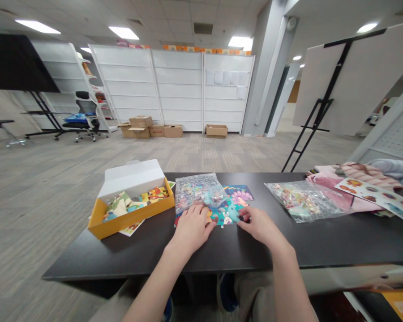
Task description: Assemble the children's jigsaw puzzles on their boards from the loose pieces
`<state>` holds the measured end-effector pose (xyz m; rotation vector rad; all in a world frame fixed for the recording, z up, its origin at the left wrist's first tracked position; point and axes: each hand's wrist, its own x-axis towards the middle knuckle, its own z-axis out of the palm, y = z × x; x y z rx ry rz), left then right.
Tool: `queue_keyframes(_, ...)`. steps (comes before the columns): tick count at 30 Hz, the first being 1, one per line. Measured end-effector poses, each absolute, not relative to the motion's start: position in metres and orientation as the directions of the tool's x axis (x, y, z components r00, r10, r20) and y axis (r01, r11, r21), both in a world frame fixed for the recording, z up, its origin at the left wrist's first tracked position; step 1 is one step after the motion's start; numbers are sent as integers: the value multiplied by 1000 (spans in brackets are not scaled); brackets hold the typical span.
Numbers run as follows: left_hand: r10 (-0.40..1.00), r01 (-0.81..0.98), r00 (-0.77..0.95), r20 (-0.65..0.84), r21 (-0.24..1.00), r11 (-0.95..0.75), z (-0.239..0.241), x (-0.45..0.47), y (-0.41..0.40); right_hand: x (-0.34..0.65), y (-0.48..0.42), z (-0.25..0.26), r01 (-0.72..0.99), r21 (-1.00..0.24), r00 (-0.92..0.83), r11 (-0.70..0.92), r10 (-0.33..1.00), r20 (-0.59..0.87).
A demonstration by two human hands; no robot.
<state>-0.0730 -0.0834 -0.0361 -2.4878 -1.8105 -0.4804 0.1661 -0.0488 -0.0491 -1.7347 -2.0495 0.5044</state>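
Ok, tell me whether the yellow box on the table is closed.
No, the white lid of the yellow box stands open, with colourful pieces showing inside.

Left grip [194, 226] rests on puzzle [232, 210] — right grip [259, 225] at its edge.

No text can be read: the papers [218, 78] on the shelf [177, 89], the orange boxes [181, 48] atop it and pale marks on the yellow panel [398, 300], lower right, are too blurred
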Motion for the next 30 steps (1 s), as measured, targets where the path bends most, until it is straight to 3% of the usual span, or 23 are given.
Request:
queue_keyframes(13, 928, 929, 309, 207, 145, -341, -26, -63, -94, 163, -52, -34, 874, -485, 15, -11, 1000, 5)
queue_keyframes(21, 941, 944, 263, 213, 145, -296, -26, -57, -94, 169, -51, -34, 848, -525, -117, 71, 992, -54)
queue_keyframes(26, 943, 944, 264, 203, 148, -296, -27, -55, -95, 172, -51, -40, 809, -579, -141, 99, 990, -27)
queue_keyframes(30, 938, 943, 271, 214, 137, -304, -28, -54, -96, 170, -50, -44, 680, -717, -191, 154, 981, 30)
